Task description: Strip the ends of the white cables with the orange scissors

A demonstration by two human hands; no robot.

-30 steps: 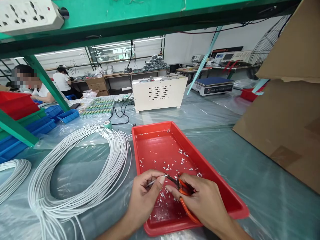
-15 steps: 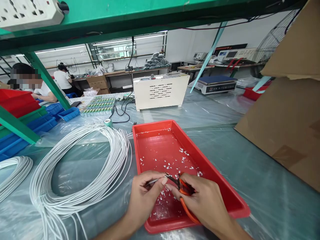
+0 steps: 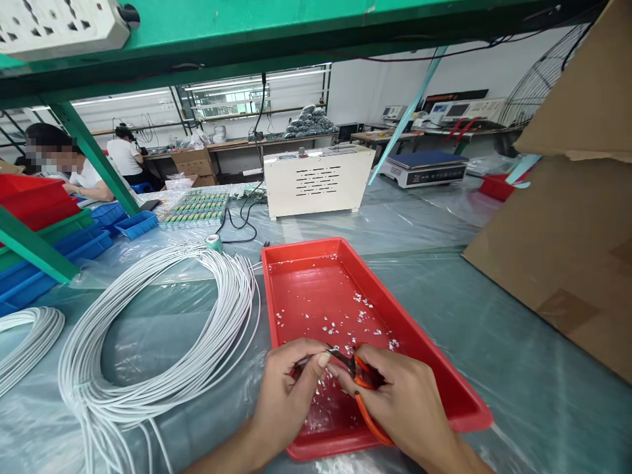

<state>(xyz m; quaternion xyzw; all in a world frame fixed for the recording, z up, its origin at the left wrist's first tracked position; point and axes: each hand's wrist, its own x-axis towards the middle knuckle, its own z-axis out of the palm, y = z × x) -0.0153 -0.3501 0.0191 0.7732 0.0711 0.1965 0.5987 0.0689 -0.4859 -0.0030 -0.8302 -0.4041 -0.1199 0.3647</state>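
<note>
My left hand (image 3: 291, 395) pinches the end of a thin white wire (image 3: 307, 359) between thumb and fingers, just above the near end of a red tray (image 3: 434, 359). My right hand (image 3: 399, 401) grips orange-handled cutters (image 3: 363, 382), whose dark jaws meet the wire's tip. Small white bits of insulation (image 3: 360, 316) lie scattered over the tray floor. A large coil of white wires (image 3: 162, 342) lies on the plastic-covered table left of the tray.
A cream metal box (image 3: 316, 181) with cables stands behind the tray. A big cardboard box (image 3: 573, 217) fills the right side. Blue and red bins (image 3: 54, 237) and a green shelf frame (image 3: 89, 158) stand left. Two people sit at the far left. A scale (image 3: 424, 168) stands behind.
The hands stay at the tray's near end; the left hand has shifted slightly right and closer to the cutters. The view has barely moved.
</note>
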